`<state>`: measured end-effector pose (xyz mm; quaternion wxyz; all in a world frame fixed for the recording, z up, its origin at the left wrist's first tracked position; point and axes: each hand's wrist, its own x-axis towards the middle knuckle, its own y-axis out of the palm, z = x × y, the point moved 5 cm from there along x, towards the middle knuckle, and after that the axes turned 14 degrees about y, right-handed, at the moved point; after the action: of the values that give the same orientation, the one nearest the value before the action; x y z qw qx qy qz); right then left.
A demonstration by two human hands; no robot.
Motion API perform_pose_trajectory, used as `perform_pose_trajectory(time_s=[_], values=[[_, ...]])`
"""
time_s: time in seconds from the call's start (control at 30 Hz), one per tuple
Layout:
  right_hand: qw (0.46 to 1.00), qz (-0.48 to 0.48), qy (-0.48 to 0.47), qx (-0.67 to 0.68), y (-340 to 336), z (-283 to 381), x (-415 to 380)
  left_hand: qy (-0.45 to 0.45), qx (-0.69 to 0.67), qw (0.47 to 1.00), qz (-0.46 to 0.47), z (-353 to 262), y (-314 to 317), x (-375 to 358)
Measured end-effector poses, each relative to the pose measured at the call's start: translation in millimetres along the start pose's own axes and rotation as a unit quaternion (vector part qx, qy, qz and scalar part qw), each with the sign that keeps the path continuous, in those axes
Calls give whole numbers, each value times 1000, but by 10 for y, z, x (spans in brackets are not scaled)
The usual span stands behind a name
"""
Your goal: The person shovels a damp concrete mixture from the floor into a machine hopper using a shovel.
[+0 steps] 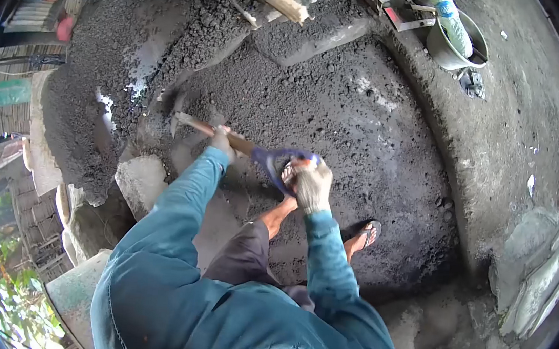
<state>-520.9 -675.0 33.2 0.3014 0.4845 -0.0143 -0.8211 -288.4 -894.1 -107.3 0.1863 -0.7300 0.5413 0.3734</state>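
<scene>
A shovel point(244, 146) with a wooden shaft and a blue-purple D-shaped grip lies slantwise across the view, its head end to the left. My left hand point(224, 139) is wrapped round the shaft near its head end. At the other end, my right hand point(309, 181), which looks gloved, is closed on the D-grip. The shovel's blade is blurred and hard to make out against dark, crumbly grey material point(202, 30) heaped at the left. More of that loose material covers the ground point(339, 126) in front of my feet.
A low curved kerb point(455, 152) bounds the ground on the right. Beyond it stands a bucket point(448, 46) with a plastic bottle point(453, 22) in it. Pale sacks or slabs point(534, 269) lie lower right. A stone block point(140, 182) sits left of my legs. My sandalled foot point(368, 235) is right.
</scene>
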Motion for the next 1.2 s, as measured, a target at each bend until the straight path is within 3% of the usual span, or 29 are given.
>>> perform_pose_trajectory(time_s=[0.03, 0.1, 0.2, 0.23, 0.3, 0.43, 0.5, 0.57, 0.6, 0.67, 0.7, 0.8, 0.87, 0.93, 0.97, 1.0, 1.03, 1.1, 1.17, 1.2], values=[[999, 28, 14, 20, 239, 21, 248, 6, 19, 1000, -15, -193, 111, 79], [996, 19, -19, -84, 624, 60, 755, 53, 18, 998, -43, -465, 254, 380], [983, 9, -112, -142, 682, 299, 1210, 55, 40, 997, -48, -522, 623, 448], [991, 3, -3, -135, 680, 604, 983, 37, 55, 996, -54, -446, 659, 406], [996, 23, 21, -83, 539, 819, 747, 9, 71, 996, -58, -317, 859, 342], [983, -145, -20, -115, -227, 1236, 322, -33, 47, 998, 34, 353, 1444, 39], [992, -124, -6, -29, -570, 1385, 114, -32, 58, 992, 109, 528, 1755, -400], [991, -119, -9, -55, -756, 1403, -57, -64, 13, 994, 91, 568, 1807, -801], [991, -114, -9, -68, -800, 1390, -72, -55, 29, 995, 77, 446, 1727, -981], [993, -78, 12, -92, -643, 1104, -74, -18, 48, 993, 104, 572, 1117, -383], [987, -87, 11, -132, -562, 845, 61, 11, 49, 995, 85, 414, 790, -238], [994, 18, 80, -79, 388, 226, 81, 77, 70, 994, -43, -360, 56, -184], [984, 24, 23, -173, 917, -178, 231, 51, 41, 994, -88, -631, -464, 247], [968, 0, -46, -245, 1049, -207, 304, 21, 32, 994, -102, -607, -528, 376], [960, -24, -71, -270, 969, -179, 320, 24, 49, 994, -90, -461, -528, 409], [980, 22, 17, -196, 750, -36, 256, 24, 66, 995, -78, -274, -318, 164], [990, 29, 16, -139, 424, 89, 204, 24, 81, 995, -60, -66, -66, -51], [997, -12, 68, -46, -445, 348, 28, -68, -13, 998, -7, 684, 261, -167], [998, -60, 3, -10, -1233, 641, -275, -132, -66, 985, 92, 1220, 735, -648], [999, -52, 9, -9, -1598, 720, -432, -114, -61, 988, 88, 1338, 957, -1084]])
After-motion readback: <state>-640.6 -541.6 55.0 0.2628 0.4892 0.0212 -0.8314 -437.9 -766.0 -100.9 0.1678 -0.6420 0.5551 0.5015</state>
